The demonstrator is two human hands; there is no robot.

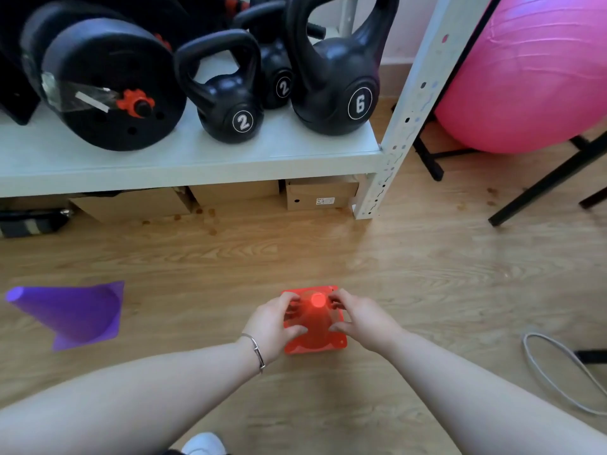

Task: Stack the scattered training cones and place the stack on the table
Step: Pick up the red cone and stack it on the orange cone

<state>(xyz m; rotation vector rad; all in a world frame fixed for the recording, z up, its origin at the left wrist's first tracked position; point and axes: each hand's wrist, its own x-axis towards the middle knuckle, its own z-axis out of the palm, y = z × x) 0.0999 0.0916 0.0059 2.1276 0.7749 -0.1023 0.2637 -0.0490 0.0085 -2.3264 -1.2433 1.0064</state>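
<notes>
— Where are the cones?
— The purple cone (70, 315) lies tipped on its side on the floor (410, 274), well left. The orange cone (314, 323) stands upright below the shelf (184, 165).
— And the grip?
— Left hand (274, 323) and right hand (361, 318) both close around the orange cone's body, fingers near its tip.
— Heavy?
— Looks like light, thin, bendy plastic. I'd hold the walls gently; a hard squeeze may buckle it.

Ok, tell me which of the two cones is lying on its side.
The purple cone, on the floor at far left, lies tipped over, untouched. The orange cone stands upright on its base, held between the left hand and right hand.
</notes>
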